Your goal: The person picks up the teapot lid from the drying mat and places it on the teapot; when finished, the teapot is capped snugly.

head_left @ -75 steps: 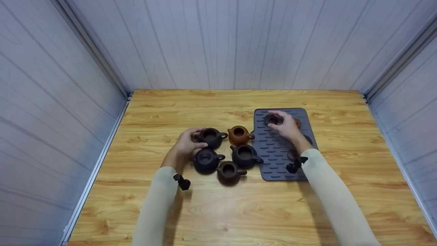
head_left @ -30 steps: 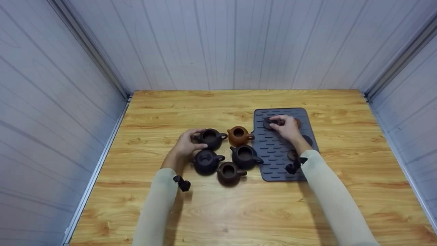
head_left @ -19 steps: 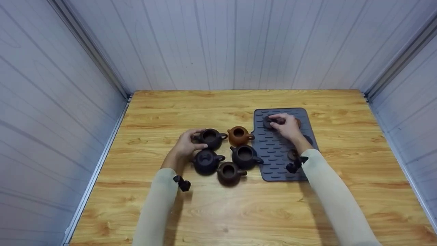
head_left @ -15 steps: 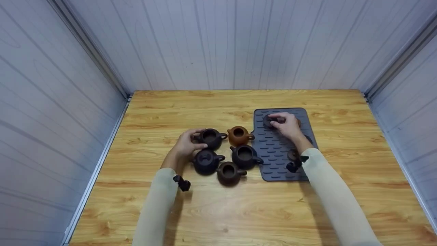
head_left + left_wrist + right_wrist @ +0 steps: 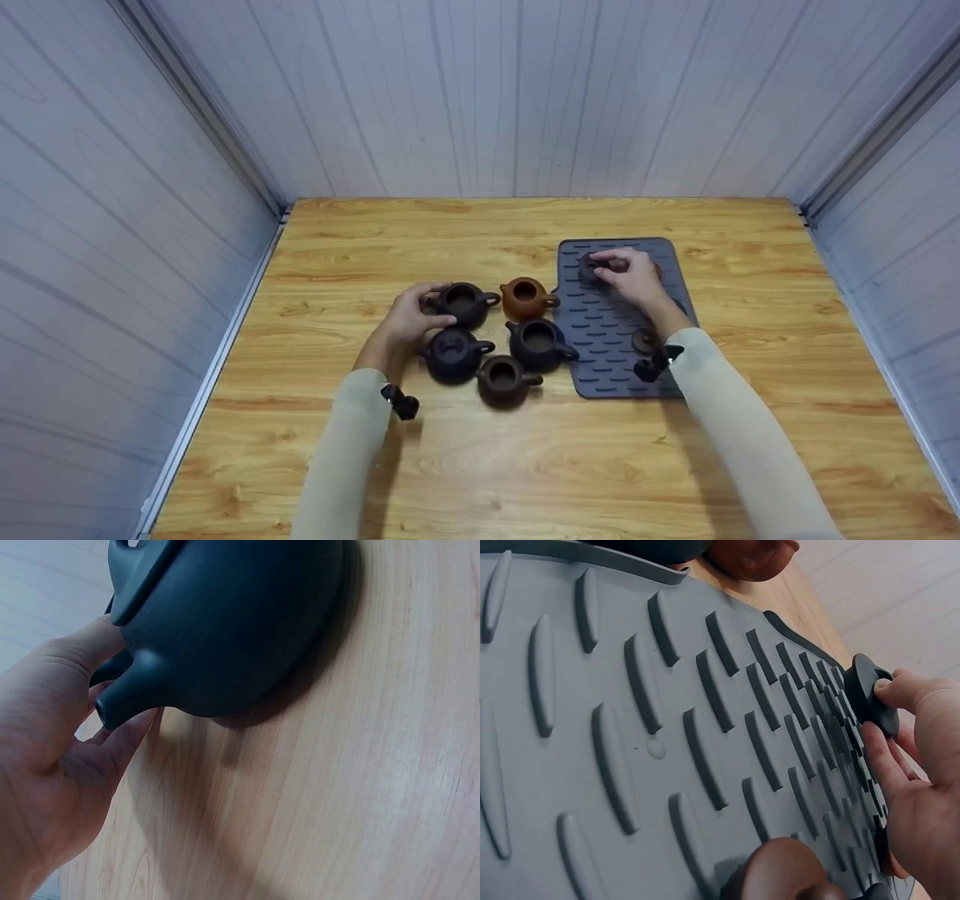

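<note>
In the head view, my left hand (image 5: 407, 319) holds a dark lidless teapot (image 5: 472, 316) from the left, thumb on its near side and fingers at the far side. A black teapot with its lid on (image 5: 232, 622) fills much of the left wrist view and hides most of the held one. At the mat's far end, my right hand (image 5: 636, 279) pinches a dark teapot lid (image 5: 868, 694) between thumb and fingers, tilted just above or against the surface. Its knob is partly covered by the fingertips.
Three more lidless teapots stand on the table: an orange-brown one (image 5: 525, 309), a black one (image 5: 538, 358) and a brown one (image 5: 502, 390). The grey ribbed mat (image 5: 600, 375) bears other lids, including a brown one (image 5: 643, 340). Panel walls (image 5: 480, 97) surround the table.
The dark lid showed a hollow centre 2.5 seconds ago; now its knobbed face shows, with my right fingers closer together on it. My left hand and the teapots have stayed put.
</note>
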`<state>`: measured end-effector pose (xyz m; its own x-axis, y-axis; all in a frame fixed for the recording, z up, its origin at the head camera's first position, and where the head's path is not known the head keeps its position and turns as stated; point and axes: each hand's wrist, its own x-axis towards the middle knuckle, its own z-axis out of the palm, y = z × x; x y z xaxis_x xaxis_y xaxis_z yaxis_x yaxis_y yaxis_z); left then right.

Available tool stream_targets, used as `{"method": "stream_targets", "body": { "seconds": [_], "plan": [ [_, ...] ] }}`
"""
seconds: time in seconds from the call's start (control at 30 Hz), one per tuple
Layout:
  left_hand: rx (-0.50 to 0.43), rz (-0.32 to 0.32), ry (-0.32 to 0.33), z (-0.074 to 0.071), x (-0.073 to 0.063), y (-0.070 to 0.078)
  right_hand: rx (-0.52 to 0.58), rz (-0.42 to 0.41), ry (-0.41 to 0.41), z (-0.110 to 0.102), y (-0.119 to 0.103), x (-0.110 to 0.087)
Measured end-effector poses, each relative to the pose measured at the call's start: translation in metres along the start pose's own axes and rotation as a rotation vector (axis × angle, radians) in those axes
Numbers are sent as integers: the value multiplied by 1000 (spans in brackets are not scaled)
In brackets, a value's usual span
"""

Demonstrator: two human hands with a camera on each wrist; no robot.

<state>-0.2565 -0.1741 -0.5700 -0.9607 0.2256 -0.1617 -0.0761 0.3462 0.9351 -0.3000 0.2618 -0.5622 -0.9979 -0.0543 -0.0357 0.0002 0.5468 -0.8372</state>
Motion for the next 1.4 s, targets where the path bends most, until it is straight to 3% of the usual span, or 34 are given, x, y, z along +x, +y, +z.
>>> {"method": "stream_targets", "body": {
  "seconds": [0.3, 0.53, 0.7, 1.03, 1.4],
  "plan": [
    [-4, -4, -13, -1, 2, -1, 4, -60, -38, -1, -6, -6],
    [81, 20, -41, -5, 3, 0, 36, -99, -57, -1, -13, -6],
    [88, 22, -49, -6, 5, 2, 35, -92, -82, 0, -21, -6],
    [-64, -72, -44, -1, 8, 8, 30, -145, -147, 13, -45, -6],
    [-27, 14, -81, -2, 11, 7, 49, -208, -185, 35, -71, -8]
  ]
}}
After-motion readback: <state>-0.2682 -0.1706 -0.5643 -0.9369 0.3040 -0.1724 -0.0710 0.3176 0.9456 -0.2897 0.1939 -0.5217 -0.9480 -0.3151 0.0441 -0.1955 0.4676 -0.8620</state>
